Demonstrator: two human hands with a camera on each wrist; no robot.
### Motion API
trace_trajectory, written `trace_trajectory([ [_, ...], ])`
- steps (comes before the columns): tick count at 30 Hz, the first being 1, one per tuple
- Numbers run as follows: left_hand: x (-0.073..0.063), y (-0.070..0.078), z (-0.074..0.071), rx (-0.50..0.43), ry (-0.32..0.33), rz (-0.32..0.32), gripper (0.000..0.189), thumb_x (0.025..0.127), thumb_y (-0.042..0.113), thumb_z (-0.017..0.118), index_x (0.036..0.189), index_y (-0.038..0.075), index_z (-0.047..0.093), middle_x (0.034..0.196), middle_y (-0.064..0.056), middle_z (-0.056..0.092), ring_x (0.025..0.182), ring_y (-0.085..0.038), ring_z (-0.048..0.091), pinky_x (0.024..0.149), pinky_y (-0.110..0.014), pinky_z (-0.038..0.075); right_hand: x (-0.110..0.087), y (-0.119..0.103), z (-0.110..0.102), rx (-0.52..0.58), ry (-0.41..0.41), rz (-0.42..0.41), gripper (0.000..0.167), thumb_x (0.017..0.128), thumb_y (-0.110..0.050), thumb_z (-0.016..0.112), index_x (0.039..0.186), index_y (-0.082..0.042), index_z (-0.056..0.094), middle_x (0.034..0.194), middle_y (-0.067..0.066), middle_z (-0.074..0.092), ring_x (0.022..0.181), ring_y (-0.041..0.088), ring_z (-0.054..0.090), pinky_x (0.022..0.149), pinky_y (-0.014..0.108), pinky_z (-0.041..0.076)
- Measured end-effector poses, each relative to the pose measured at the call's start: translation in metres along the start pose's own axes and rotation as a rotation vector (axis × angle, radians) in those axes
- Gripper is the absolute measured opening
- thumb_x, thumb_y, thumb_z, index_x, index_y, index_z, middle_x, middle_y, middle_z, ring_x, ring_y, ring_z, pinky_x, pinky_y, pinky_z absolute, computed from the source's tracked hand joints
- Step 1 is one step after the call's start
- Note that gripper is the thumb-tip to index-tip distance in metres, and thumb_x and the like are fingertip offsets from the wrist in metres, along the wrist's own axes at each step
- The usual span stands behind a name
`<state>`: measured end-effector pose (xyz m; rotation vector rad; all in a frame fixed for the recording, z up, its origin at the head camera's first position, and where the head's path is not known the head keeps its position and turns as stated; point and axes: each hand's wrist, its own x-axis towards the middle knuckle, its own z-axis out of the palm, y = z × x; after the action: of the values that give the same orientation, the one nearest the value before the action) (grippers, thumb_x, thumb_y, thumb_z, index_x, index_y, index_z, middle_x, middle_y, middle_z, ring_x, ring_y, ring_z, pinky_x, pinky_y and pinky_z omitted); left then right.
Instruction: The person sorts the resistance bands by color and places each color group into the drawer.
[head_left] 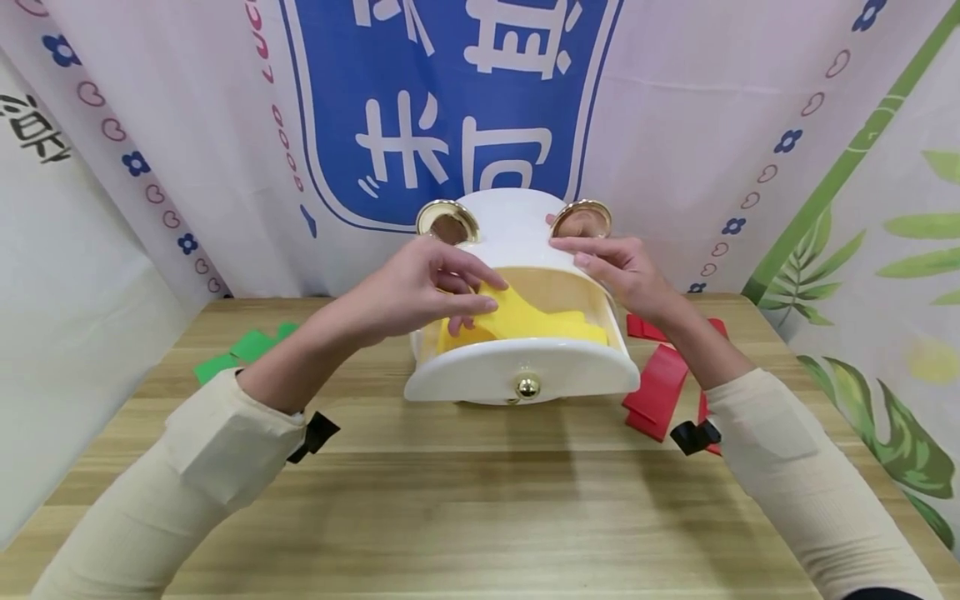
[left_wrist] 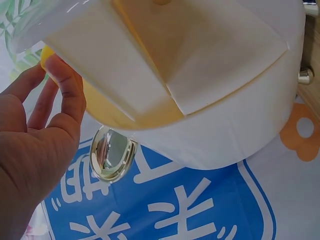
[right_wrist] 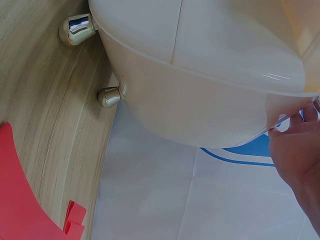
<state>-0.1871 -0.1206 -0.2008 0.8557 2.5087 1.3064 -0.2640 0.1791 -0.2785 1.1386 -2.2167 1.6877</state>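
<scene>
A white rounded box [head_left: 513, 221] with two gold-rimmed ears [head_left: 583, 220] stands on the wooden table, its upper drawer [head_left: 465, 375] pulled out. Several bright yellow flat pieces [head_left: 536, 323] lie inside the drawer, one lifted at its upper left corner. My left hand [head_left: 438, 287] reaches over the drawer and pinches that corner between thumb and fingers. In the left wrist view only a bit of yellow shows at the fingertips. My right hand [head_left: 626, 271] touches the box's upper right side just under the ear, fingers mostly straight.
Green flat pieces [head_left: 251, 346] lie on the table at the left, partly behind the left forearm. Red flat pieces [head_left: 660, 383] lie at the right, partly under the right forearm. A gold knob [head_left: 527, 385] sticks out of the drawer front. A printed curtain [head_left: 675, 125] hangs behind.
</scene>
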Motion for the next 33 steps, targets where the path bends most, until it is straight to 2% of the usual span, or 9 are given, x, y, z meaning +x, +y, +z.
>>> trace_trajectory([
  [3, -0.002, -0.002, -0.001, 0.002, 0.006, -0.009, 0.028, 0.093, 0.005, 0.077, 0.120, 0.000, 0.075, 0.089, -0.011, 0.076, 0.065, -0.025, 0.069, 0.063, -0.026, 0.057, 0.000, 0.000, 0.000, 0.002, 0.000, 0.004, 0.034, 0.102, -0.004, 0.053, 0.133, 0.006, 0.065, 0.112, 0.000, 0.077, 0.076, 0.023, 0.072, 0.069, 0.026, 0.061],
  [9, -0.005, -0.005, -0.002, 0.050, 0.009, 0.006, 0.028, 0.093, 0.004, 0.077, 0.120, -0.001, 0.076, 0.083, -0.010, 0.075, 0.062, -0.025, 0.068, 0.059, -0.025, 0.055, 0.001, 0.000, 0.000, 0.002, -0.004, 0.003, 0.034, 0.102, -0.003, 0.052, 0.132, 0.006, 0.065, 0.116, -0.004, 0.076, 0.078, 0.020, 0.071, 0.069, 0.024, 0.060],
  [14, -0.009, -0.004, -0.001, 0.175, 0.015, 0.011, 0.025, 0.093, 0.005, 0.076, 0.118, 0.001, 0.077, 0.080, -0.008, 0.074, 0.059, -0.022, 0.066, 0.058, -0.028, 0.056, 0.001, 0.001, -0.001, 0.012, -0.004, -0.010, 0.034, 0.101, -0.001, 0.051, 0.131, 0.008, 0.065, 0.110, 0.000, 0.077, 0.075, 0.020, 0.070, 0.067, 0.024, 0.060],
  [18, -0.013, -0.001, -0.001, 0.287, 0.034, -0.014, 0.023, 0.094, 0.007, 0.076, 0.117, 0.004, 0.078, 0.078, -0.006, 0.073, 0.059, -0.020, 0.065, 0.056, -0.029, 0.056, 0.001, 0.001, -0.002, 0.031, -0.007, -0.015, 0.034, 0.101, 0.001, 0.051, 0.131, 0.008, 0.065, 0.117, 0.000, 0.076, 0.080, 0.019, 0.073, 0.070, 0.026, 0.061],
  [23, -0.017, 0.000, -0.005, 0.343, 0.077, -0.004, 0.020, 0.095, 0.008, 0.075, 0.114, 0.004, 0.079, 0.079, -0.006, 0.074, 0.060, -0.019, 0.066, 0.053, -0.029, 0.055, 0.000, 0.001, -0.001, 0.029, -0.003, -0.012, 0.034, 0.101, 0.000, 0.052, 0.131, 0.007, 0.065, 0.115, -0.001, 0.077, 0.079, 0.020, 0.073, 0.070, 0.026, 0.061],
  [26, -0.022, 0.000, -0.007, 0.342, 0.114, 0.029, 0.020, 0.095, 0.009, 0.076, 0.114, 0.003, 0.079, 0.080, -0.007, 0.074, 0.064, -0.020, 0.066, 0.055, -0.028, 0.055, -0.001, 0.001, -0.001, 0.021, -0.004, -0.013, 0.034, 0.101, 0.000, 0.052, 0.131, 0.008, 0.065, 0.109, 0.000, 0.077, 0.075, 0.020, 0.072, 0.068, 0.025, 0.061],
  [31, -0.032, 0.005, -0.008, 0.330, 0.186, 0.127, 0.020, 0.095, 0.009, 0.075, 0.113, 0.003, 0.079, 0.083, -0.005, 0.072, 0.068, -0.018, 0.064, 0.060, -0.025, 0.054, 0.000, 0.002, -0.001, 0.034, -0.001, -0.016, 0.033, 0.101, 0.000, 0.052, 0.130, 0.007, 0.066, 0.117, -0.001, 0.076, 0.079, 0.020, 0.073, 0.069, 0.026, 0.061],
  [33, -0.036, 0.007, -0.006, 0.290, 0.202, 0.186, 0.019, 0.095, 0.008, 0.075, 0.112, 0.003, 0.079, 0.081, -0.004, 0.071, 0.066, -0.017, 0.063, 0.060, -0.023, 0.053, 0.000, 0.002, -0.001, 0.043, 0.001, -0.016, 0.033, 0.101, 0.000, 0.052, 0.131, 0.007, 0.065, 0.121, -0.002, 0.075, 0.083, 0.021, 0.075, 0.071, 0.027, 0.061],
])
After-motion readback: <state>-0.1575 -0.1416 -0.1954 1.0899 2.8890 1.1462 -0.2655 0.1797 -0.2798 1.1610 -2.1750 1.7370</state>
